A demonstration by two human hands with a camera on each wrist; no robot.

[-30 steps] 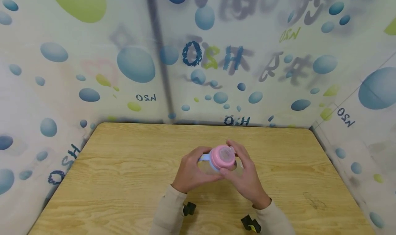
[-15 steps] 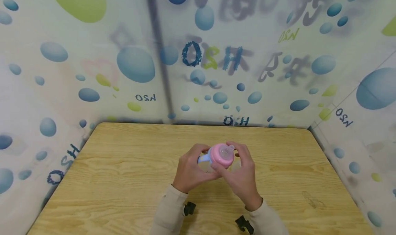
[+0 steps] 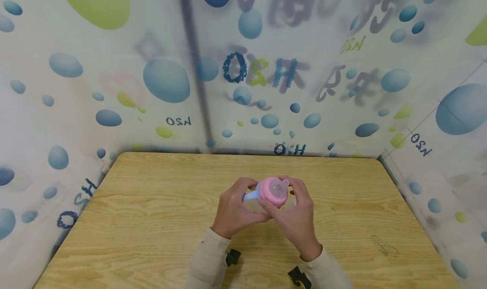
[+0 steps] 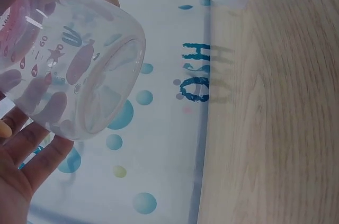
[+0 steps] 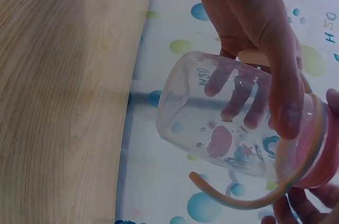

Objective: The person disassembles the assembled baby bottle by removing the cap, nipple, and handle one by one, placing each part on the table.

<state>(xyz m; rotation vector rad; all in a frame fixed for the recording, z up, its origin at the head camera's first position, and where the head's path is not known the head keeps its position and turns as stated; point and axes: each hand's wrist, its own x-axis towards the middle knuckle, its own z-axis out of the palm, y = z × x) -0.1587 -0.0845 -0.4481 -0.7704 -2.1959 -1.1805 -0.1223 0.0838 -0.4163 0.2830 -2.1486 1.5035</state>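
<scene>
A clear baby bottle [image 3: 273, 192] with a pink collar and a see-through teat is held above the table, tilted, its teat end toward the head camera. My left hand [image 3: 233, 208] grips the bottle's body beside a pale blue handle. With thumb and fingers, my right hand [image 3: 300, 223] holds the pink collar. In the left wrist view the bottle's clear base [image 4: 114, 86] faces right, and printed marks show on its wall. Fingers show through the clear bottle body [image 5: 212, 113] in the right wrist view, where a curved handle [image 5: 249, 202] sticks out below.
A wooden table [image 3: 171, 221] lies under both hands. Behind it and at the sides stand white walls [image 3: 228, 107] printed with blue and green dots and letters. Dark straps [image 3: 233, 257] show at the sleeves.
Over the last second my right hand has shifted slightly left, its thumb further across the pink collar. The teat has turned a little. My left hand keeps its grip.
</scene>
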